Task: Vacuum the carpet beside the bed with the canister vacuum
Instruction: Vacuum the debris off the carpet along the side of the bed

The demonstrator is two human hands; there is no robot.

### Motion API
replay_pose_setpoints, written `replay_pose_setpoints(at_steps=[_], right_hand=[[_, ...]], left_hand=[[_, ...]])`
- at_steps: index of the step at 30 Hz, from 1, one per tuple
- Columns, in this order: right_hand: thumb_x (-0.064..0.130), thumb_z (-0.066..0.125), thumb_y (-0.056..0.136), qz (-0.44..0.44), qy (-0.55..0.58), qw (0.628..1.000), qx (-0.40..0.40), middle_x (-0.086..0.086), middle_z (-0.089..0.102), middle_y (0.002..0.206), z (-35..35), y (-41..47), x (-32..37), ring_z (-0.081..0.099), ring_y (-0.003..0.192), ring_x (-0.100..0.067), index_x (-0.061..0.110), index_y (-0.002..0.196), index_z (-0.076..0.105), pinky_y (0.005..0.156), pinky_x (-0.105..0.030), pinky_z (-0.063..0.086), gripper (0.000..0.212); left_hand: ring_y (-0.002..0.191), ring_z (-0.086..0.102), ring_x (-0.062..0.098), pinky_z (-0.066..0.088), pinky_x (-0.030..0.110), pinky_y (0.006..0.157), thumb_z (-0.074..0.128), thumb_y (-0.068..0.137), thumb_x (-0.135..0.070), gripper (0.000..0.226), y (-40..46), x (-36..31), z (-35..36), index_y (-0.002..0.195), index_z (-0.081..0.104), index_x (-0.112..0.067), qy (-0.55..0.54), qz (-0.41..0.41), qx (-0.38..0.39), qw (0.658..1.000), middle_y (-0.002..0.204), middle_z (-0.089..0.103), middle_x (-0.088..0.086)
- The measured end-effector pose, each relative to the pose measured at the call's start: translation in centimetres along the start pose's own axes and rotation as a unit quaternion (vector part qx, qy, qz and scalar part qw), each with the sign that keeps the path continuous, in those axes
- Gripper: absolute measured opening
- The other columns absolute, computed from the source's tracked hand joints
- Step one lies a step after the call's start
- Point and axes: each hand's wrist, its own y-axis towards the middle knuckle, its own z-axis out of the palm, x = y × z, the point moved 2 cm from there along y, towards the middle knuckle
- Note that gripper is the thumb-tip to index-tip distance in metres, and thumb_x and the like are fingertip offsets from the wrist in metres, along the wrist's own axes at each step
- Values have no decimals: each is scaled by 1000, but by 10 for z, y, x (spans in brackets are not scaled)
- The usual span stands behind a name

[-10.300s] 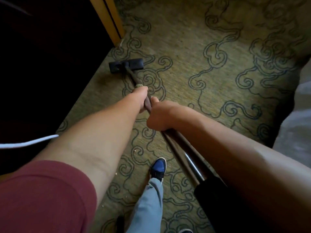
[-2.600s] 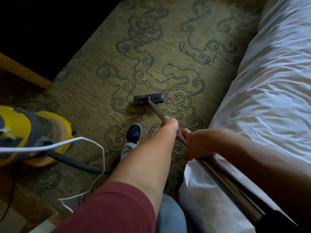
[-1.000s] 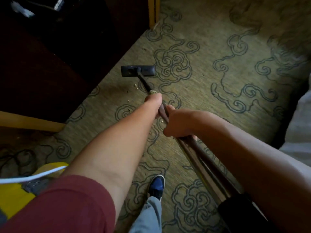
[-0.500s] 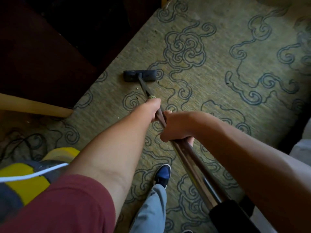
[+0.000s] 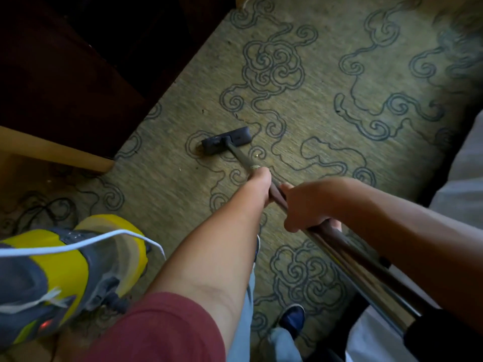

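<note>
1. two hands hold one metal wand (image 5: 339, 246) in the head view, the only view there is; the wand runs from the lower right up toward the middle of the frame.
2. the left hand (image 5: 260, 185) is further down the wand, nearer the floor head, its grip wrapped tight round the tube.
3. the right hand (image 5: 304, 205) sits just behind it, its grip also closed round the wand, fingers curled under the tube.
4. the black floor head (image 5: 226, 141) lies flat on the carpet (image 5: 326, 121), turned a little aslant, well ahead of both hands.
5. the carpet is olive with dark blue scroll lines; a few pale crumbs (image 5: 257, 154) lie just beside the floor head.
6. the yellow and grey canister vacuum (image 5: 65, 267) stands at the lower left (a small red light glows low on its body), with a white cord (image 5: 78, 242) looped across its top.
7. the bed (image 5: 465, 178), in white sheets, fills the right edge, beside the carpet strip.
8. dark wooden furniture (image 5: 65, 74) with a pale wood edge borders the carpet at the upper left.
9. a blue shoe (image 5: 292, 318) and a grey trouser leg show at the bottom.
</note>
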Motion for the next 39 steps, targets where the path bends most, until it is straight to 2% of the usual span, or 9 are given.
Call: replay_pose_setpoints(at_steps=[4, 7, 15, 19, 22, 25, 31, 34, 39], right_hand=[[38, 64, 79, 36, 50, 998, 14, -14, 65, 109, 64, -28, -27, 65, 54, -23, 17, 147, 22, 42, -30, 52, 82], [34, 65, 77, 47, 117, 992, 31, -14, 66, 91, 117, -54, -45, 70, 52, -28, 18, 139, 26, 48, -42, 59, 76], [33, 67, 79, 35, 155, 984, 82, -14, 63, 95, 209, -110, -59, 73, 64, -29, 25, 142, 26, 55, -43, 61, 75], [28, 69, 80, 29, 144, 985, 90, -17, 62, 101, 220, -130, -55, 73, 70, -33, 16, 138, 31, 54, -45, 60, 71], [30, 70, 78, 13, 116, 991, 63, -15, 62, 98, 208, -143, -42, 73, 68, -32, 16, 136, 30, 58, -46, 61, 73], [30, 67, 80, -3, 131, 991, 31, -15, 59, 102, 187, -147, -20, 72, 65, -32, 21, 144, 21, 52, -43, 60, 79], [31, 58, 88, -41, 137, 989, -32, -18, 47, 136, 136, -116, 52, 69, 85, -30, 27, 155, -2, 56, -33, 58, 90], [31, 52, 91, -75, 90, 991, -71, -15, 44, 140, 106, -91, 92, 56, 104, -28, 19, 155, 1, 61, -30, 44, 83], [28, 55, 88, -93, 93, 987, -87, -11, 46, 115, 49, -38, 144, 53, 94, -28, 16, 153, 14, 62, -30, 45, 78]], left_hand=[[127, 55, 33, 44, 42, 109, 40, 100, -34, 50, -23, 63, 29, 138, 47, -2, 33, 7, -1, 999, 142, 53, 17], [126, 56, 33, 43, 44, 109, 40, 100, -34, 49, -36, 117, 47, 137, 47, -3, 53, 15, 4, 998, 141, 53, 17], [113, 63, 33, 51, 47, 99, 40, 100, -31, 28, -65, 231, 65, 103, 52, -6, 83, 1, 30, 996, 125, 61, 18], [88, 63, 28, 53, 34, 74, 41, 100, -31, 28, -76, 249, 60, 87, 50, -7, 86, 3, 16, 996, 92, 60, 14], [77, 63, 26, 55, 29, 55, 43, 99, -32, 25, -88, 237, 46, 95, 51, -9, 52, 18, 4, 998, 95, 61, 12], [88, 67, 29, 58, 37, 68, 41, 99, -28, 22, -94, 207, 19, 98, 52, -9, 19, 58, -7, 998, 109, 64, 15], [64, 59, 24, 46, 25, 40, 42, 99, -31, 27, -92, 135, -70, 109, 57, -12, 25, 120, -82, 989, 93, 65, 11], [57, 58, 21, 45, 20, 35, 42, 99, -34, 26, -81, 99, -115, 98, 55, -11, 19, 105, -92, 990, 75, 63, 7], [27, 56, 23, 42, 27, 25, 42, 100, -33, 33, -58, 37, -174, 81, 52, -7, 23, 72, -104, 992, 33, 55, 7]])
